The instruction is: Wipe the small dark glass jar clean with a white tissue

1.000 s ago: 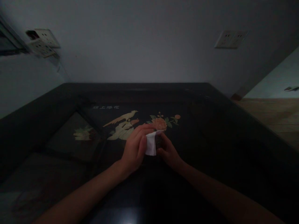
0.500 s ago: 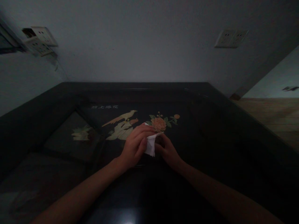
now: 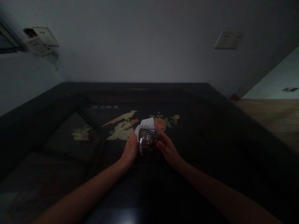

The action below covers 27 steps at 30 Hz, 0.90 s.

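Both my hands meet over the middle of a dark lacquered table (image 3: 210, 124) with a bird and flower inlay. My left hand (image 3: 130, 150) is closed on a white tissue (image 3: 146, 124), which lies against the far side of a small clear glass cup (image 3: 147, 141). My right hand (image 3: 167, 149) grips the cup from the right, fingers wrapped round its side. The cup is tilted with its mouth toward me. The room is dim.
The table stands in a corner against grey walls. Wall sockets sit at the upper left (image 3: 40, 39) and upper right (image 3: 230, 39). A wooden floor (image 3: 271, 115) shows past the table's right edge.
The tissue has moved from in front of the cup to its far side. My left hand has dropped lower, and the glass cup now shows between the hands.
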Motion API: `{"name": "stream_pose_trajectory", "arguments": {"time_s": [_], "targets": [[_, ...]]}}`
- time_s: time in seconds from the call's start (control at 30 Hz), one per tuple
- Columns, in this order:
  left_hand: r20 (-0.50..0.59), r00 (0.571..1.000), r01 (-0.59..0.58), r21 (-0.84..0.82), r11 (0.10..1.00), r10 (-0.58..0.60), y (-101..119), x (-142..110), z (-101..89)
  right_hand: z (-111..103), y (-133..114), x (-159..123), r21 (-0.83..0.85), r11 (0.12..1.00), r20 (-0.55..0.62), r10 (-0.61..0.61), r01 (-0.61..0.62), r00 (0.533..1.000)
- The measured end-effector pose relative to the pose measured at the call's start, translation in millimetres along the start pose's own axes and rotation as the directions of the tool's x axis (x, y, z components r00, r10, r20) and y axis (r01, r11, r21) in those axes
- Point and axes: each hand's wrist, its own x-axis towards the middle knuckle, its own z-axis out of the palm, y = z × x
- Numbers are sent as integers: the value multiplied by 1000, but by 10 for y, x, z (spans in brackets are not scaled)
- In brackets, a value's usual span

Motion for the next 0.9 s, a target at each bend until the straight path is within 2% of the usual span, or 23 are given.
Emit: {"name": "stream_pose_trajectory", "arguments": {"time_s": [0.03,0.1,0.17,0.23,0.3,0.37,0.43,0.47,0.53,0.57,0.63,0.73,0.8,0.83,0.9], "targets": [[-20,998,-51,72,996,53,37,-27,-11,-4,1,-1,-19,1000,-2,6,-6,1000],[41,979,-202,170,964,198,103,-83,-27,-11,-6,-4,-57,998,0,15,-15,1000],[151,925,-376,240,895,348,143,-129,-35,-14,-17,-7,-69,998,3,5,-5,1000],[257,825,-563,298,771,503,158,-150,-41,-10,-22,-6,-68,997,0,-23,23,1000],[362,685,-728,351,589,632,160,-146,-48,2,-15,-2,-75,996,-19,-43,41,999],[479,536,-839,395,375,695,168,-125,-56,22,-5,4,-74,996,-36,-54,51,998],[587,418,-890,419,181,693,190,-99,-60,42,-2,10,-67,996,-63,-70,66,996],[628,379,-899,423,111,680,206,-88,-60,49,-4,12,-66,995,-71,-80,75,994],[671,353,-904,424,53,652,242,-71,-56,58,-19,15,-75,994,-76,-88,82,993],[674,362,-904,424,64,644,258,-65,-54,59,-29,15,-81,994,-71,-82,77,994],[653,403,-899,413,145,642,277,-56,-55,57,-48,14,-89,994,-62,-64,59,996],[557,499,-865,359,350,664,246,-39,-69,49,-60,9,-95,995,-61,-48,42,997],[462,609,-792,306,528,645,183,-21,-81,43,-57,5,-85,996,-61,-33,28,998],[404,688,-720,276,636,603,145,-11,-83,39,-54,2,-75,997,-58,-18,14,998],[262,861,-488,184,853,436,73,10,-70,31,-52,-4,-51,999,-49,15,-17,999]]}}
